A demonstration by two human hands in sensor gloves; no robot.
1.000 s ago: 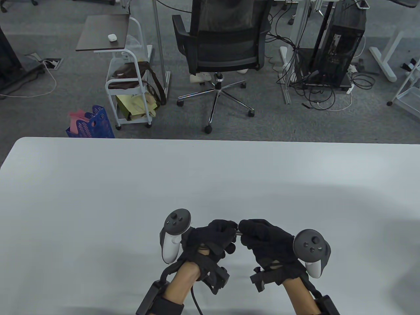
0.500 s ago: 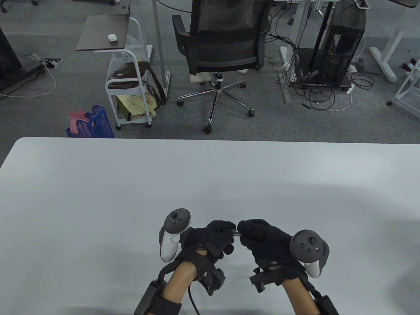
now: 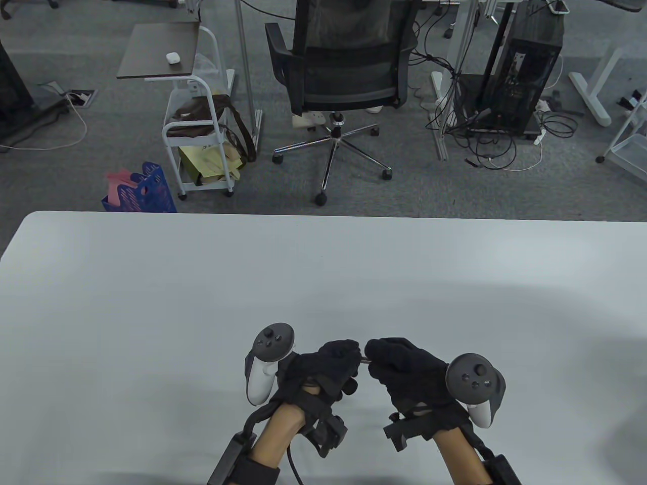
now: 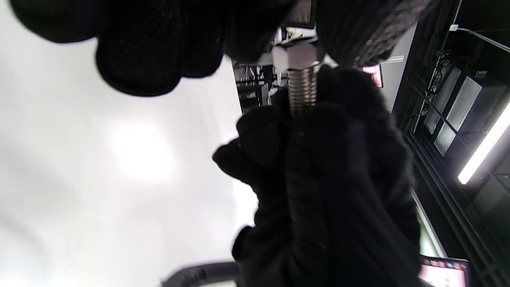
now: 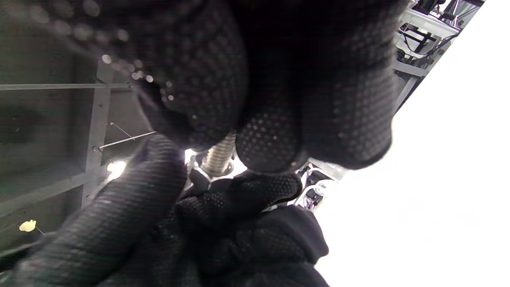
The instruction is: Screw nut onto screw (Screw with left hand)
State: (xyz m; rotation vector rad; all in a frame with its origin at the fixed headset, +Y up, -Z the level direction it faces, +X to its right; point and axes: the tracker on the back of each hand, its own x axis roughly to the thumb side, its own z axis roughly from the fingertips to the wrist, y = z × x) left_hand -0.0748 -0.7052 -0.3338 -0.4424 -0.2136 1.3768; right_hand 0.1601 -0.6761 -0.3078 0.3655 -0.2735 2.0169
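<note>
Low over the front middle of the white table, my two gloved hands meet fingertip to fingertip. A short stretch of the metal screw shows between them. In the left wrist view, my left hand pinches the hex nut, which sits on the threaded shaft. The shaft runs into the fingers of my right hand. In the right wrist view, my right hand grips the screw, with my left hand at its end. The screw's head is hidden in the right hand.
A tracker sits on the back of each hand, the left one white and the right one dark. Beyond the table's far edge stand an office chair, a white cart and a blue basket.
My left hand's fingers have rolled slightly around the nut and its wrist has shifted a little. My right hand has edged slightly left. Both still hold the nut and the screw.
</note>
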